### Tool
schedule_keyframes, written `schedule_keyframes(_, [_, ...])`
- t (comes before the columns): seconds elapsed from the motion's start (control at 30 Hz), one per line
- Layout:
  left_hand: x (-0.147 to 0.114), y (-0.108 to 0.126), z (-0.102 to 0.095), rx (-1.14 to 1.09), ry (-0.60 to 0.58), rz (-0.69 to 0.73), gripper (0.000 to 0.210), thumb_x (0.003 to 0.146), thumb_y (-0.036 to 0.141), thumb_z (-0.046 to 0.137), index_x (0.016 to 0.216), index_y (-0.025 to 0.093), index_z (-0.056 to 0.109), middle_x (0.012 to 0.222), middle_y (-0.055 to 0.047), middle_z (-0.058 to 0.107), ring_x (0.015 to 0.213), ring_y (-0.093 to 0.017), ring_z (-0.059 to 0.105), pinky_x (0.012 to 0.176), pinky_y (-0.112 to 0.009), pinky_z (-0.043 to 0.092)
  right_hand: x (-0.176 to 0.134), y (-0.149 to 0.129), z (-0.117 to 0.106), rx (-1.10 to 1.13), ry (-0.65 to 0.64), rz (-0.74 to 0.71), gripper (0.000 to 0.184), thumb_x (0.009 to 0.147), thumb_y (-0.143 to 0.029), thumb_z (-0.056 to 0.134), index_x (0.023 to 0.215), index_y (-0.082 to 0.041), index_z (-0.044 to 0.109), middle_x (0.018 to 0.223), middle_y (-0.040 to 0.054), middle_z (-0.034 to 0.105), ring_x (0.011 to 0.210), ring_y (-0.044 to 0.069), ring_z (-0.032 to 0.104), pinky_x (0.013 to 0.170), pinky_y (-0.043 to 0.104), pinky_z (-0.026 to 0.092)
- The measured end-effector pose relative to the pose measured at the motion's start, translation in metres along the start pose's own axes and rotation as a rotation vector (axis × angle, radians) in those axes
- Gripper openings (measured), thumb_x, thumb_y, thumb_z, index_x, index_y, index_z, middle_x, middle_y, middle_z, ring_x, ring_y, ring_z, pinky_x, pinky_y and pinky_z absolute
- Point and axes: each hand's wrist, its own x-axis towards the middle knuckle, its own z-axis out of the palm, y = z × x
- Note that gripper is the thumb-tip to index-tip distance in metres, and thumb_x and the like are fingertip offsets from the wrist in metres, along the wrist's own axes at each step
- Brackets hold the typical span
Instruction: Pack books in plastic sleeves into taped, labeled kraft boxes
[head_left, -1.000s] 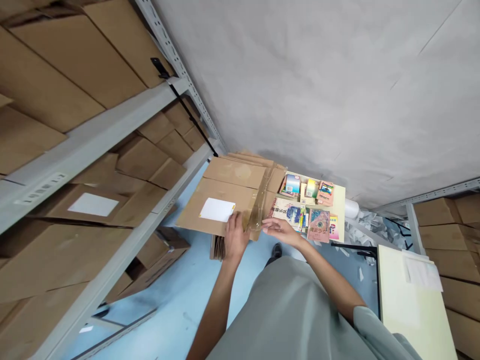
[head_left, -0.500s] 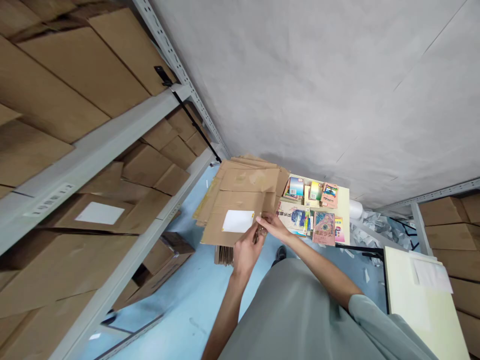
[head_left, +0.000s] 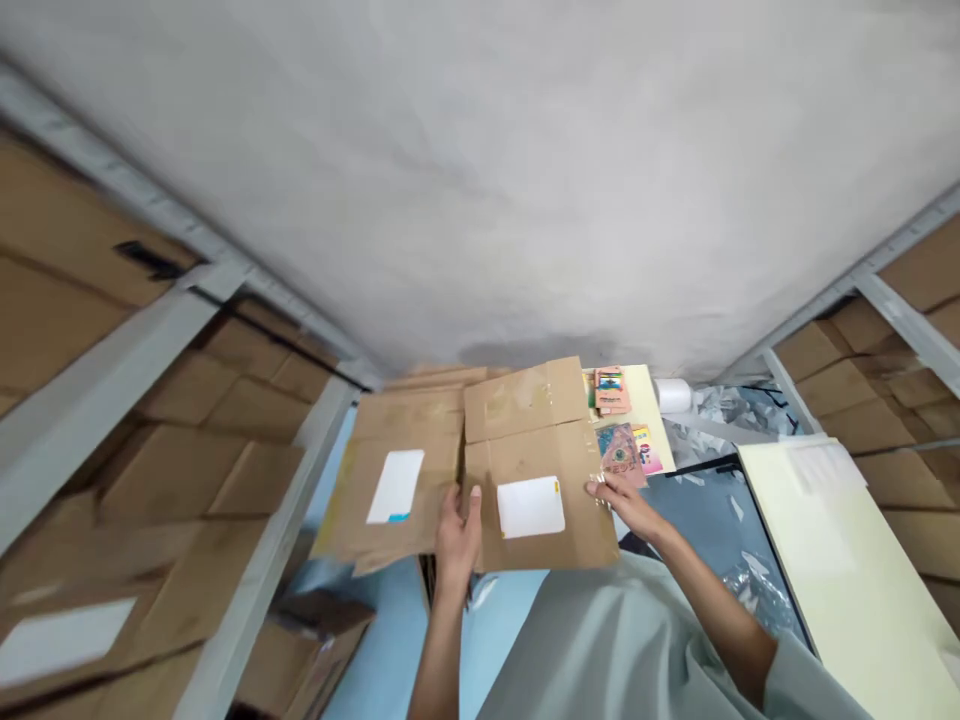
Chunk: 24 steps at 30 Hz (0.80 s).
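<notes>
The flattened carton (head_left: 536, 470) is now coming off the stack (head_left: 397, 470) — the left hand (head_left: 457, 530) and right hand (head_left: 619, 500) are clamping its near edges, holding it left of the worktop (head_left: 649, 400) — a second labelled box is lying exposed underneath

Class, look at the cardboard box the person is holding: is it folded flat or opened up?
Folded flat: the cardboard box shows as one thin sheet between left hand and right hand.

Grey wall (head_left: 480, 180), blue floor (head_left: 390, 650), box-laden shelving (head_left: 112, 370)
</notes>
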Motion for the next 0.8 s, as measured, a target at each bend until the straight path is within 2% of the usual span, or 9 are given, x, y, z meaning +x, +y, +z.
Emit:
schedule_keyframes(0.07, [0.015,0.004,0.034,0.019,-0.123,-0.031,0.062,0.104,0.066,0.051,0.146,0.023,0.063,0.141,-0.017,0.076,0.142,-0.037,0.067,0.119,-0.053,0.056,-0.029,-0.006,-0.029,0.05,0.068,-0.003,0.047,0.09,-0.07,0.078,0.09,-0.024,0.076,0.087,0.002,0.073,0.087,0.024,0.064,0.083,0.035,0.052])
schedule_keyframes(0.13, [0.023,0.02,0.081,-0.004,-0.297,-0.011,0.057,0.106,0.064,0.049,0.143,0.025,0.065,0.14,-0.015,0.077,0.138,-0.036,0.07,0.115,-0.053,0.06,-0.06,-0.01,-0.055,0.089,0.188,-0.022,0.05,0.091,-0.073,0.076,0.094,-0.023,0.077,0.091,0.0022,0.074,0.084,0.023,0.065,0.081,0.033,0.052])
schedule_keyframes(0.2, [0.023,0.047,0.134,-0.073,-0.445,-0.005,0.053,0.106,0.059,0.051,0.144,0.025,0.065,0.144,-0.015,0.075,0.139,-0.034,0.07,0.116,-0.052,0.059,-0.093,-0.01,-0.079,0.098,0.366,-0.056,0.054,0.09,-0.076,0.075,0.094,-0.022,0.077,0.091,0.0019,0.075,0.083,0.022,0.065,0.079,0.032,0.053])
schedule_keyframes(0.3, [0.006,0.102,0.216,-0.222,-0.557,-0.091,0.052,0.1,0.048,0.068,0.144,0.022,0.065,0.148,-0.017,0.072,0.143,-0.032,0.067,0.123,-0.049,0.054,-0.151,-0.001,-0.114,0.102,0.674,-0.094,0.059,0.089,-0.08,0.074,0.094,-0.02,0.077,0.093,0.0028,0.076,0.087,0.023,0.067,0.082,0.033,0.056])
schedule_keyframes(0.4, [-0.031,0.161,0.289,-0.301,-0.723,-0.129,0.052,0.092,0.042,0.079,0.137,0.02,0.068,0.15,-0.018,0.071,0.147,-0.031,0.064,0.127,-0.048,0.048,-0.218,0.019,-0.138,0.156,0.944,-0.122,0.059,0.092,-0.078,0.072,0.108,-0.022,0.08,0.11,0.0056,0.08,0.102,0.028,0.072,0.095,0.039,0.059])
schedule_keyframes(0.53, [-0.096,0.218,0.364,-0.278,-0.977,0.01,0.049,0.089,0.046,0.08,0.13,0.02,0.07,0.145,-0.017,0.074,0.141,-0.03,0.068,0.124,-0.045,0.051,-0.293,0.057,-0.156,0.283,1.231,-0.186,0.061,0.093,-0.075,0.074,0.13,-0.027,0.078,0.136,0.0083,0.078,0.127,0.034,0.071,0.115,0.048,0.054])
schedule_keyframes(0.6, [-0.129,0.235,0.395,-0.261,-1.046,0.071,0.053,0.087,0.051,0.08,0.129,0.02,0.07,0.141,-0.017,0.075,0.134,-0.03,0.071,0.119,-0.046,0.054,-0.32,0.078,-0.169,0.349,1.345,-0.215,0.063,0.093,-0.075,0.074,0.137,-0.029,0.076,0.144,0.0086,0.076,0.138,0.035,0.067,0.121,0.05,0.052])
schedule_keyframes(0.7, [-0.18,0.251,0.441,-0.227,-1.075,0.128,0.058,0.082,0.055,0.079,0.127,0.02,0.069,0.134,-0.016,0.077,0.127,-0.03,0.073,0.113,-0.046,0.057,-0.351,0.106,-0.197,0.429,1.524,-0.256,0.075,0.09,-0.077,0.076,0.149,-0.03,0.069,0.153,0.009,0.071,0.149,0.035,0.06,0.125,0.052,0.049])
schedule_keyframes(0.8, [-0.231,0.259,0.482,-0.202,-1.083,0.148,0.056,0.079,0.054,0.077,0.124,0.021,0.067,0.123,-0.015,0.08,0.118,-0.03,0.075,0.106,-0.046,0.059,-0.382,0.127,-0.23,0.51,1.666,-0.269,0.094,0.086,-0.08,0.077,0.162,-0.028,0.056,0.15,0.011,0.072,0.144,0.034,0.065,0.122,0.051,0.053])
